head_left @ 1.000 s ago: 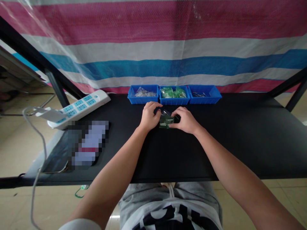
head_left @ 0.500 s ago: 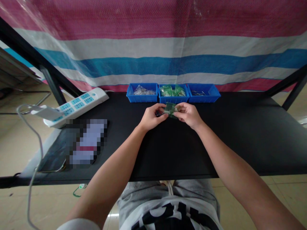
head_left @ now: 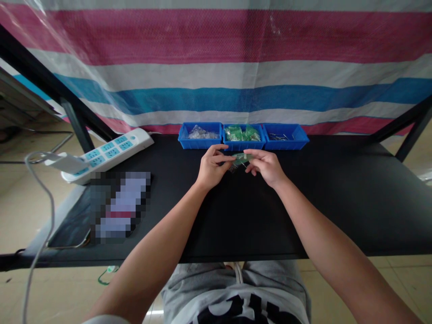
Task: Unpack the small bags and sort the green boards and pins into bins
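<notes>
Head view: left hand (head_left: pixel 211 167) and right hand (head_left: pixel 266 165) pinching a small green bag (head_left: pixel 240 159) between fingertips, held just above the black table (head_left: pixel 337 193), near the middle blue bin (head_left: pixel 244 145). Clear-bag bin (head_left: pixel 200 142) left, metal-parts bin (head_left: pixel 286 143) right. Power strip (head_left: pixel 108 153) far left.
</notes>
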`<state>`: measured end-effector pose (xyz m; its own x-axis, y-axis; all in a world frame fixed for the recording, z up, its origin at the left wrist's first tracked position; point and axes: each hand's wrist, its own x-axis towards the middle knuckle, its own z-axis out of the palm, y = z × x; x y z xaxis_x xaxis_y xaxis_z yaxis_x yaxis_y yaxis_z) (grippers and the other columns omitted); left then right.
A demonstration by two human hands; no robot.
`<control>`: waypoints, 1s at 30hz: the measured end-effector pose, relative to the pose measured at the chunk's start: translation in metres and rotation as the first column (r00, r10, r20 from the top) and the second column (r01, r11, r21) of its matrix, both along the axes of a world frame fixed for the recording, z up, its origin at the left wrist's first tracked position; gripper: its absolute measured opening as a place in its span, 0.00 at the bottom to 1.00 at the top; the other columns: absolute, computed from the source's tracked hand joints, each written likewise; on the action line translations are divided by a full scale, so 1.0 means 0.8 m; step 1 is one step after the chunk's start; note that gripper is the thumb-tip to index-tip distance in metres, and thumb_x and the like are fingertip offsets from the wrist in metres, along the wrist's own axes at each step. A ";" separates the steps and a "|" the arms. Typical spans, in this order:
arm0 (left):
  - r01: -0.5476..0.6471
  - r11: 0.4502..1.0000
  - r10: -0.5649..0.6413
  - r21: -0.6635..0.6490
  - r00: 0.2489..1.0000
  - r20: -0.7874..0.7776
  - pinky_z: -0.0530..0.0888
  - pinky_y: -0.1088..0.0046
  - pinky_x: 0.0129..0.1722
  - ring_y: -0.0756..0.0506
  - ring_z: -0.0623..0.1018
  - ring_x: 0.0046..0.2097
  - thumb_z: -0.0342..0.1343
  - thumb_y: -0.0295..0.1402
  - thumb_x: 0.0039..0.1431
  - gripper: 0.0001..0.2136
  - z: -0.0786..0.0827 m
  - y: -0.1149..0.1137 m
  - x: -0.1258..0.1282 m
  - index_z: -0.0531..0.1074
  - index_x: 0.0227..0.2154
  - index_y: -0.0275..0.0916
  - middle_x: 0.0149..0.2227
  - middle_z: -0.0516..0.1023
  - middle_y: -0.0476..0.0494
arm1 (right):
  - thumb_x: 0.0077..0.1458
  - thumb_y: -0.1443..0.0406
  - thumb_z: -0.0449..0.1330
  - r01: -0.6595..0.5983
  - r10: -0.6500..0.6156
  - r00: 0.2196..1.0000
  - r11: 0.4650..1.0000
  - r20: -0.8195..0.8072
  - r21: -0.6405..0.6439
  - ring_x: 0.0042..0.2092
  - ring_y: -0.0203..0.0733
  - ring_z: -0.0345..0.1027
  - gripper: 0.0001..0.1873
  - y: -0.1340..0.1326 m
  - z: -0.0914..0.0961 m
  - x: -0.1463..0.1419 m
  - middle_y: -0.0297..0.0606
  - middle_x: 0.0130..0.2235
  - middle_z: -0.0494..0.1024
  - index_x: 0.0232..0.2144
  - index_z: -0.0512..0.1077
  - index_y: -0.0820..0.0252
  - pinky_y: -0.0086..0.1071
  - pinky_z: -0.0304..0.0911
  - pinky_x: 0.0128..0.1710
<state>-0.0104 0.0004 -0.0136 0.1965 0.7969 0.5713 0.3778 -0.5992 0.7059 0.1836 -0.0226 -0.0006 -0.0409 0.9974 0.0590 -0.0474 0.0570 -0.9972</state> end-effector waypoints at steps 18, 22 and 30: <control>0.099 0.987 -0.072 -0.126 0.976 0.204 0.72 0.72 0.35 0.49 0.77 0.37 0.57 0.27 0.48 0.24 0.004 -0.006 0.003 0.65 0.51 0.39 0.43 0.79 0.42 | 0.41 0.65 0.60 -0.085 0.087 0.996 0.994 -0.031 0.074 0.33 0.40 0.69 0.12 -0.002 -0.001 0.006 0.39 0.39 0.82 0.30 0.81 0.57 0.33 0.60 0.27; 0.066 0.983 -0.050 -0.174 0.994 0.092 0.72 0.72 0.35 0.49 0.76 0.34 0.59 0.31 0.52 0.20 0.004 -0.005 0.003 0.70 0.49 0.37 0.34 0.80 0.46 | 0.41 0.67 0.60 -0.121 0.125 0.992 0.987 -0.025 0.102 0.36 0.42 0.70 0.12 -0.004 0.001 0.005 0.39 0.44 0.81 0.30 0.82 0.56 0.33 0.61 0.28; 0.041 0.997 -0.037 -0.063 0.998 0.051 0.76 0.68 0.43 0.47 0.79 0.39 0.57 0.28 0.54 0.04 0.007 -0.006 0.002 0.77 0.30 0.39 0.37 0.81 0.45 | 0.39 0.65 0.62 0.138 -0.141 0.990 0.982 0.014 0.127 0.31 0.38 0.67 0.11 0.004 -0.004 0.001 0.36 0.33 0.76 0.30 0.75 0.59 0.30 0.60 0.26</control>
<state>-0.0085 -0.0048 -0.0080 0.2005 0.8246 0.5289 0.3183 -0.5655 0.7609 0.1848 -0.0198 -0.0040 0.0953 0.9781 0.1848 -0.0072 0.1864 -0.9825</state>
